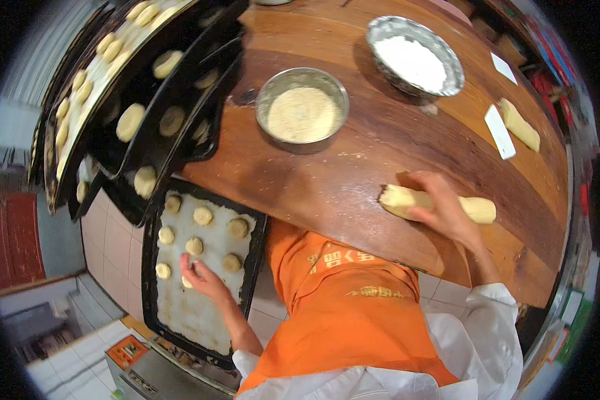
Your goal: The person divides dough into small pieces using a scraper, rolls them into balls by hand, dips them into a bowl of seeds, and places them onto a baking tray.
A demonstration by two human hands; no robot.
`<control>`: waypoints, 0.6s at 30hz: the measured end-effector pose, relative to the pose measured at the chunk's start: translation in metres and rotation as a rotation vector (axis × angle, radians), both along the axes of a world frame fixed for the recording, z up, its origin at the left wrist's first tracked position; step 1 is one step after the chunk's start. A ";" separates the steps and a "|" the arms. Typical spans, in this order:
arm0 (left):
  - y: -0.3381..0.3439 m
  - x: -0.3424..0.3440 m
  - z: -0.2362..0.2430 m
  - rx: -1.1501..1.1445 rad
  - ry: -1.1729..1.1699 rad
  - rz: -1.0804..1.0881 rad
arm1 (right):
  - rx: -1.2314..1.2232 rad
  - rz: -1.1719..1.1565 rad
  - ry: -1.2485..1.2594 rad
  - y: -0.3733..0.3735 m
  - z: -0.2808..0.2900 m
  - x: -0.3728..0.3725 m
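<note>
Right of centre, the right hand [441, 205] wraps a dough log [479, 210] on the table [340, 183]. At lower left, the left hand [209, 281] is at a dough round [187, 283] on the tray [149, 293]; whether it grips is unclear.

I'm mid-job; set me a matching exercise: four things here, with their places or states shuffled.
1. Round shiny silver metal bowl
2. Round mottled grey bowl
3. Black rectangular paper-lined tray
4. Longer pale yellow cylindrical dough log

A. Under the right hand
B. Holds white powder
C. Below the left hand
D. Holds pale yellow contents

Pairs: 1-D; 2-B; 3-C; 4-A
</note>
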State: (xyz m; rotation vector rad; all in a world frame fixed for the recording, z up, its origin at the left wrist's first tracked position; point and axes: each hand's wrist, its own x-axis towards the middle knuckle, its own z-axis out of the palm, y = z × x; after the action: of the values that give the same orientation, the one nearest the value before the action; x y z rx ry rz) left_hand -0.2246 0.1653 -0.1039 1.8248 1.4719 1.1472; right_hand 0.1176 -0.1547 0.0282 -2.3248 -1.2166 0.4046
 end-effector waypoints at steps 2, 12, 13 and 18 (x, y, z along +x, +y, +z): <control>-0.041 0.059 0.026 0.025 -0.087 -0.229 | -0.071 0.050 -0.088 0.011 0.000 -0.017; -0.190 0.259 0.083 -0.335 -0.052 -1.351 | 0.262 -0.070 -0.190 -0.014 -0.037 -0.020; -0.194 0.263 0.078 -0.370 -0.066 -1.325 | 0.274 -0.107 -0.168 -0.014 -0.038 -0.021; -0.204 0.269 0.073 -0.089 -0.099 -1.251 | 0.277 -0.052 -0.157 -0.010 -0.032 -0.013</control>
State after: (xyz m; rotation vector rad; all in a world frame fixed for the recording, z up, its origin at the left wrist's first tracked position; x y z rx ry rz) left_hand 0.0444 -0.0384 -0.0309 2.0034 0.1226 0.4760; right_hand 0.1044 -0.1651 -0.0042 -2.1735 -1.1961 0.0311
